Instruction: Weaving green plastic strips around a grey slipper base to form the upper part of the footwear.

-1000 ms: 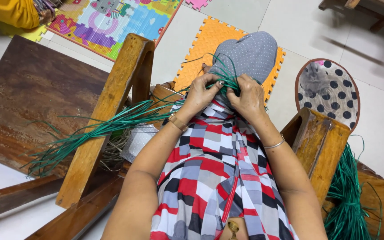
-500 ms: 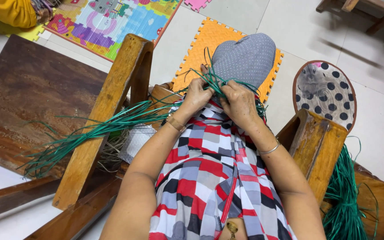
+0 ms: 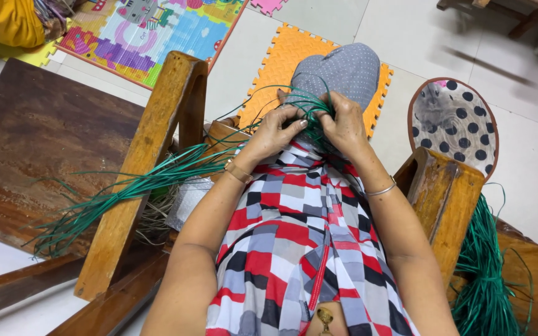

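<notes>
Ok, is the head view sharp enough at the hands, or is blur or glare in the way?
Head view: left hand, right hand and green strands are sharp under even light; no glare; only the furniture at top right smears; wooden frame bows slightly.

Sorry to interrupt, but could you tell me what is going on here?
A seated person is working thin green plastic strands with both hands. The left hand and right hand pinch the strands together over the checked red, grey and white cloth on the lap. The loose ends trail left across a wooden frame.
</notes>
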